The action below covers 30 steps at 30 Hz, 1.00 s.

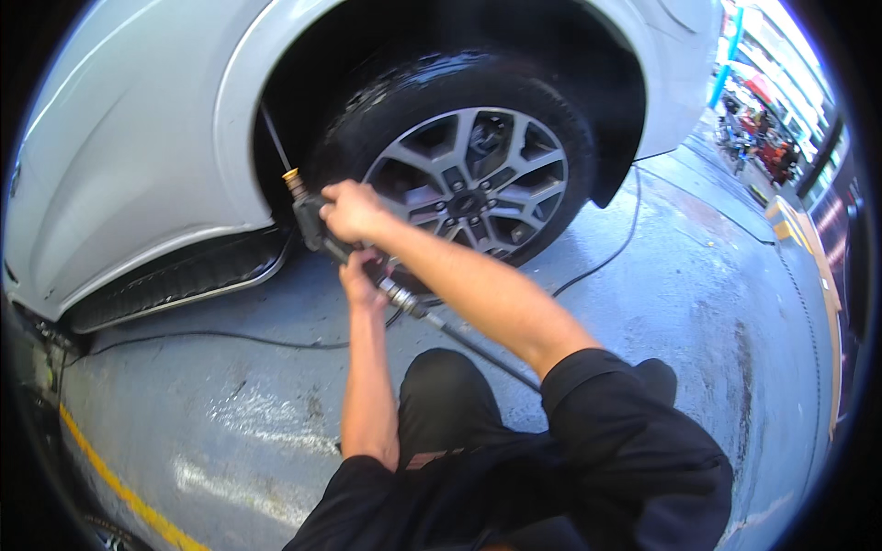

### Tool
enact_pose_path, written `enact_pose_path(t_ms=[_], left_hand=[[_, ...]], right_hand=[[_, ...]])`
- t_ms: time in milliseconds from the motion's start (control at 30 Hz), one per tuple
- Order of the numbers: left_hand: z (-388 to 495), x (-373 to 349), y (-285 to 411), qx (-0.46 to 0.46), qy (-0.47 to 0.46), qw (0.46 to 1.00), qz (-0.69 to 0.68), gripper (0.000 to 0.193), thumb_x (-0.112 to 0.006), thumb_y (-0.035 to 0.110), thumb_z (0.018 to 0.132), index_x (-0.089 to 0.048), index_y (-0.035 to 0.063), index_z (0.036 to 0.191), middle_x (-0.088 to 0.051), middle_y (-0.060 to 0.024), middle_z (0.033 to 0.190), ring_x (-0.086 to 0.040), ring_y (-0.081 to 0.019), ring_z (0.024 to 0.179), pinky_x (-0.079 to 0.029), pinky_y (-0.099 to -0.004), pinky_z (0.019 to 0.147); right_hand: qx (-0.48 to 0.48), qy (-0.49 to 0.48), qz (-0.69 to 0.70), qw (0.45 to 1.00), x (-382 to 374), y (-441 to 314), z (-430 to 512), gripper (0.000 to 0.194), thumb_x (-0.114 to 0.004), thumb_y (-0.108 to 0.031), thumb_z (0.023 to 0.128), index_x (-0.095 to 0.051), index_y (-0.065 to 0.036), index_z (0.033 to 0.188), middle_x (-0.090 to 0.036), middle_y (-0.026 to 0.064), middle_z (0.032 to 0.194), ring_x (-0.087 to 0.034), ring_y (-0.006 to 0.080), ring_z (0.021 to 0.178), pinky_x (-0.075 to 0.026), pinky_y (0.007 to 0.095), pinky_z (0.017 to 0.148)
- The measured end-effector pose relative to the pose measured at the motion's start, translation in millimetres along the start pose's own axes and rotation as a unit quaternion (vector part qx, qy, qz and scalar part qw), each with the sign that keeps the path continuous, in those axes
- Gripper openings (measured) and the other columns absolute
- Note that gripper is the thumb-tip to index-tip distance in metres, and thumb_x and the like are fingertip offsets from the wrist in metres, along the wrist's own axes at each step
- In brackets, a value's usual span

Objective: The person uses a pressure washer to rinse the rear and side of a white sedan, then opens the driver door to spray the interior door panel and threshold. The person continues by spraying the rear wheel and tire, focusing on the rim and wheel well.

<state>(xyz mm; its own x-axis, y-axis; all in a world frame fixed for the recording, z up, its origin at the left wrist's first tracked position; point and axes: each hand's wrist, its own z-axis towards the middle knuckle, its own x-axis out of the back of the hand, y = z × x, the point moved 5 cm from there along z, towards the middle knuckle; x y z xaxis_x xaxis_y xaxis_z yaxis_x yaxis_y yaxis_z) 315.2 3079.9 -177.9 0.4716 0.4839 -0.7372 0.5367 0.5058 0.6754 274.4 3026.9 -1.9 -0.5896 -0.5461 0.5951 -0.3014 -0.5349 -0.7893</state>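
Observation:
Both my hands hold a black pressure washer gun [308, 219] in front of the wheel. My left hand [362, 281] wraps its rear part, close to the metal hose coupling [400, 296]. Over the gun's body lies my right hand [353, 209], fingers curled on it. A brass-coloured nozzle with a yellow tip [292, 176] points up into the wheel arch [289, 117]. From the tip runs a thin pale line [276, 141]; whether it is a water jet or a rod I cannot tell. The tyre [420, 79] looks wet around its grey alloy wheel [451, 162].
A silver vehicle body [151, 131] with a black side step [186, 282] fills the upper left. The gun's hose [489, 355] passes beneath my right arm. A thin black hose or cable [227, 335] crosses the wet blue-grey floor [661, 275]. Flattened cardboard [823, 275] stands at right.

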Motion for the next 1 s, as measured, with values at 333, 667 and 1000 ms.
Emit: enact_pose_path(t_ms=[333,667,1000], left_hand=[[-14.4,-54.6,26.9,0.003,-0.011,0.980,0.201,0.012,-0.069,0.017,0.086,-0.060,0.0091,0.086,-0.058,-0.0015,0.071,-0.061,-0.0146,0.058,-0.055,-0.0328,0.050],[-11.2,-58.0,63.6,0.052,0.000,0.964,0.259,0.026,-0.077,0.011,0.084,-0.058,0.0042,0.101,-0.065,-0.0065,0.077,-0.064,-0.0169,0.057,-0.055,-0.0325,0.050],[64.8,-46.9,138.9,-0.032,-0.226,0.939,0.259,0.041,-0.083,0.022,0.090,-0.056,0.0047,0.115,-0.067,-0.0061,0.087,-0.066,-0.0139,0.067,-0.058,-0.0286,0.061]], right_hand=[[-0.011,0.074,0.140,0.987,61.7,26.5,-23.0,0.053,-0.069,-0.024,0.097,-0.058,-0.003,0.145,-0.067,0.0286,0.131,-0.067,0.0390,0.123,-0.051,0.0406,0.106],[-0.020,0.122,0.187,0.975,62.6,6.8,-13.6,0.052,-0.073,-0.026,0.095,-0.062,-0.003,0.141,-0.070,0.0276,0.124,-0.070,0.0391,0.116,-0.054,0.0415,0.101],[0.050,0.237,0.219,0.945,26.3,-12.9,37.9,0.054,-0.070,-0.025,0.102,-0.056,0.005,0.145,-0.069,0.0049,0.088,-0.057,0.0074,0.077,-0.050,0.0260,0.072]])
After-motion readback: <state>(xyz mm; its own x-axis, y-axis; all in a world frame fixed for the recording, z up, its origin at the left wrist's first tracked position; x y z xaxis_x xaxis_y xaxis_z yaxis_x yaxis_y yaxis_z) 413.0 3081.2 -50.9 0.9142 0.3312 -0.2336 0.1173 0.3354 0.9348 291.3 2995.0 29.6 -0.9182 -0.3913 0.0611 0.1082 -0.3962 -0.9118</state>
